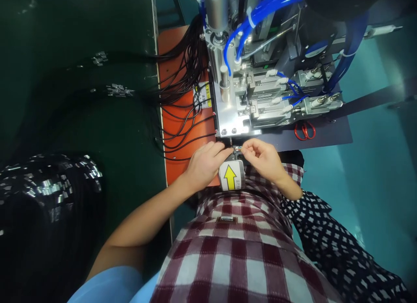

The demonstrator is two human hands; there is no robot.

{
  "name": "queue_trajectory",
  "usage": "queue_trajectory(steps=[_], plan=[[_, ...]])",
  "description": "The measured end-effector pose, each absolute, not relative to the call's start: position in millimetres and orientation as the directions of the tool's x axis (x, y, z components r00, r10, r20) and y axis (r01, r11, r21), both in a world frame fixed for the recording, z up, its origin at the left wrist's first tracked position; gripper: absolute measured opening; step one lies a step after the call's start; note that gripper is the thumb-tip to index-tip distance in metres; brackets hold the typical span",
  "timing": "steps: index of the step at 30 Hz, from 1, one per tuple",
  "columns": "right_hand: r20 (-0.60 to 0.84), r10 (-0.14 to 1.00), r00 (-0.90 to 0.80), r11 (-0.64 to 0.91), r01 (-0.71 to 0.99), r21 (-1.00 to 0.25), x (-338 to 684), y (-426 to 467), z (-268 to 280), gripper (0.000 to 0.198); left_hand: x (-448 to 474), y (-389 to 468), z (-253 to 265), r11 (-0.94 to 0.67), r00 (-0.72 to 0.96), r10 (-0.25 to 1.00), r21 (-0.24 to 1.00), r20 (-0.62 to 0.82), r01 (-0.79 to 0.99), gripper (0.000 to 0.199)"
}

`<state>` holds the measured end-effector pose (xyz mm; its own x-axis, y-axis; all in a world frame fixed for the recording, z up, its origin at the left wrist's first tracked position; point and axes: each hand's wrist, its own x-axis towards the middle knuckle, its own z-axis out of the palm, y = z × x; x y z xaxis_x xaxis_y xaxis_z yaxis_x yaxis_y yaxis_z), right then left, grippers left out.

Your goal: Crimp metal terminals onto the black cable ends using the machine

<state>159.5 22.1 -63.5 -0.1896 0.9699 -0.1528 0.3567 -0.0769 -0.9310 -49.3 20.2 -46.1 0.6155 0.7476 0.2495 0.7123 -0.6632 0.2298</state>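
My left hand is closed at the front edge of the machine, its thumb and forefinger pressed together near a small slotted fixture. A black cable runs over the orange board into this hand, which hides its end. Across the slot, my right hand pinches the tips of short thin wires between thumb and forefinger. The wires show as a small light-coloured bundle between both hands. Just below the fixture is a white label with a yellow arrow.
Several black cables with bare ends trail across the orange board onto the dark green surface. A large coil of black cables lies at left. Red-handled scissors rest right of the machine. Blue air hoses arch above.
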Motion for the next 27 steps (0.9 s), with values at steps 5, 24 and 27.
queue_trajectory(steps=[5, 24, 27], plan=[[-0.215, 0.935, -0.282, -0.159, 0.208, -0.965, 165.1, 30.2, -77.5, 0.021, -49.9, 19.9, -47.3, -0.648, 0.607, 0.761, 0.227, 0.229, 0.727, 0.032], [-0.443, 0.885, -0.141, -0.454, -0.062, -0.889, 140.3, 22.9, -76.4, 0.036, -43.8, 6.1, -39.2, -0.560, 0.566, 0.821, 0.288, 0.071, 0.776, 0.036], [-0.489, 0.862, -0.132, -0.504, -0.134, -0.853, 140.9, 20.1, -80.9, 0.038, -43.7, 6.2, -40.6, -0.551, 0.550, 0.829, 0.325, 0.106, 0.768, 0.036]])
